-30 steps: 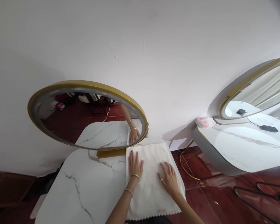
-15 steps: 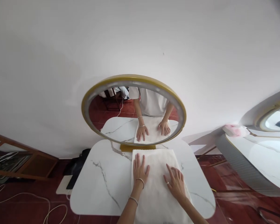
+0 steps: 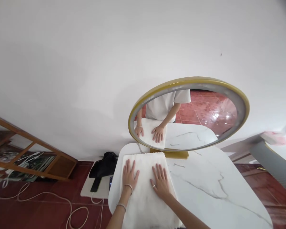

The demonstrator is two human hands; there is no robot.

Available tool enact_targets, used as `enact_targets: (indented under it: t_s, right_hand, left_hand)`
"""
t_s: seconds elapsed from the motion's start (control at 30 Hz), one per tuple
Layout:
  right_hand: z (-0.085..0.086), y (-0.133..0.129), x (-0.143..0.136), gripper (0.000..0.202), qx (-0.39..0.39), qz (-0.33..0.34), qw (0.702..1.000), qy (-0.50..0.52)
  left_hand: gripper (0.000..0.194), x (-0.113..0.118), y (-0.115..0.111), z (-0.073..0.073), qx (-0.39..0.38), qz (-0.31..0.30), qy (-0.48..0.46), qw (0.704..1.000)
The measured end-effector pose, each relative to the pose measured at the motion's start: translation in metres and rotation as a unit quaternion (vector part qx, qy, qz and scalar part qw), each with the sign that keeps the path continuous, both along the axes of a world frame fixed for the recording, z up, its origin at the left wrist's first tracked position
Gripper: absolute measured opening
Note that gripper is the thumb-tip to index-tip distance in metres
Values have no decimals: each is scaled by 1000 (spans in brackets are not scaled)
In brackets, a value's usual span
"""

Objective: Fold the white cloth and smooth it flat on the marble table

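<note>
Cloth (image 3: 145, 187): lay flat on the table's (image 3: 205, 187) left end, before the mirror (image 3: 193, 117).
Left hand (image 3: 129, 174): open, palm pressing it.
Right hand (image 3: 160, 180): likewise spread flat.
Progress: smoothed out; no fold showed yet.

A cloth (image 3: 145, 190) is spread on the left part of the table (image 3: 205, 187), with the left hand (image 3: 129, 174) and right hand (image 3: 160, 180) laid flat on it side by side. Behind it, a mirror (image 3: 189, 114) is stood at the table's back edge.
</note>
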State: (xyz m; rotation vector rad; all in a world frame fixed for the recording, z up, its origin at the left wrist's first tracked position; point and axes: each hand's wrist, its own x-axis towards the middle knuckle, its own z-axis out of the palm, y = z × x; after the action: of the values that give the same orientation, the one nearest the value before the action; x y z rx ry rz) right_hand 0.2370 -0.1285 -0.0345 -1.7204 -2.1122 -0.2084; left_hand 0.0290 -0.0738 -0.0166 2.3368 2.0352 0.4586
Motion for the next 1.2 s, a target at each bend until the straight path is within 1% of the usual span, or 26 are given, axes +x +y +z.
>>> enact_targets:
  t_s: [0.07, 0.17, 0.23, 0.33, 0.4, 0.47, 0.6, 0.7, 0.77, 0.83, 0.97, 1.03, 1.07, 1.13, 1.2]
  right_hand:
    - [-6, 6, -18, 71, 11, -11, 1000, 14]
    - [-10, 26, -35, 72, 24, -16, 999, 29]
    - [-7, 46, -41, 71, 20, 4, 999, 25]
    - [0, 80, -48, 68, 7, 54, 998, 15]
    - [4, 103, -53, 64, -14, 64, 998, 10]
    - [6, 125, -60, 60, -45, 50, 998, 8]
    - [8, 162, -75, 59, -83, -8, 996, 18]
    - [9, 174, -82, 64, -99, -45, 994, 25]
    - [11, 168, -83, 65, -102, -49, 993, 25]
    - [13, 150, -82, 62, -86, -30, 996, 20]
    - [13, 94, -76, 63, -27, 31, 999, 14]
    - [12, 69, -73, 66, -25, 44, 999, 12]
    - [11, 61, -72, 67, -28, 47, 998, 11]
    - [10, 57, -72, 67, -33, 45, 998, 7]
    - [11, 68, -73, 64, -34, 36, 999, 3]
  left_hand:
    - [57, -16, 3, 0, 3, -7, 2, 1000]
    - [55, -29, 14, -1, 5, -10, -5, 1000]
    - [53, -32, 29, -1, 3, -4, -9, 1000]
    - [53, -31, 57, 3, -2, 3, -14, 1000]
    - [54, -29, 77, 7, -5, 2, -14, 1000]
    - [55, -27, 97, 11, -5, -2, -12, 1000]
    - [54, -25, 129, 18, -10, 2, -20, 1000]
    - [53, -25, 140, 22, -33, 10, -30, 999]
    - [52, -27, 136, 22, -42, 15, -32, 998]
    - [52, -31, 119, 19, -37, 27, -31, 998]
    - [51, -41, 59, 7, -11, 44, -20, 999]
    - [52, -43, 32, 1, -2, 43, -15, 999]
    - [52, -43, 24, -1, 0, 41, -14, 999]
    - [53, -42, 19, -2, 1, 38, -16, 999]
    - [53, -38, 31, 0, -3, 33, -22, 999]
